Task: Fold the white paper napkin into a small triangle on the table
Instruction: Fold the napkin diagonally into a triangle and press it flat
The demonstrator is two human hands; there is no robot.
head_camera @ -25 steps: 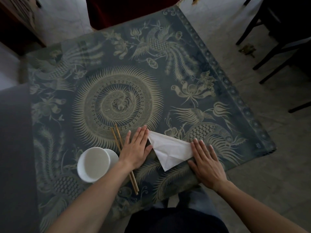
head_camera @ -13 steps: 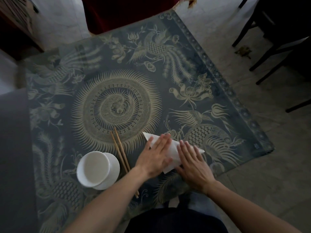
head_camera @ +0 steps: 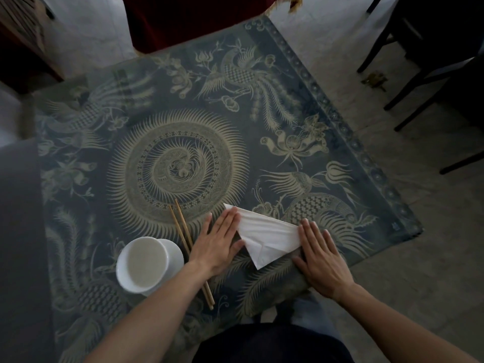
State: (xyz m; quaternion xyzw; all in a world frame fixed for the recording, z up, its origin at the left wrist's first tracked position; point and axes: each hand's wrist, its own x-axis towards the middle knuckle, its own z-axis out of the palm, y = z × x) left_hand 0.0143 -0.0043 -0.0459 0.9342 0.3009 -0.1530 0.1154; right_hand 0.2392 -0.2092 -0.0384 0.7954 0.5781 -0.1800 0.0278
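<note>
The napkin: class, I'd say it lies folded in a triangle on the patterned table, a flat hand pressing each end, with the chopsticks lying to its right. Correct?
Not quite. The head view shows the chopsticks to the left of the napkin, beside the white cup. The rest holds: left hand and right hand press its ends flat on the table.

The napkin (head_camera: 267, 235) lies on the table (head_camera: 327, 142) near its front edge, right of centre. The left hand (head_camera: 218, 241) lies flat on its left corner, the right hand (head_camera: 318, 254) flat on its right corner — both palms down. Left of the left hand lie the chopsticks (head_camera: 188, 247), running front to back, partly under the wrist. Further left — a cup (head_camera: 142, 263) on a saucer (head_camera: 174, 254).
</note>
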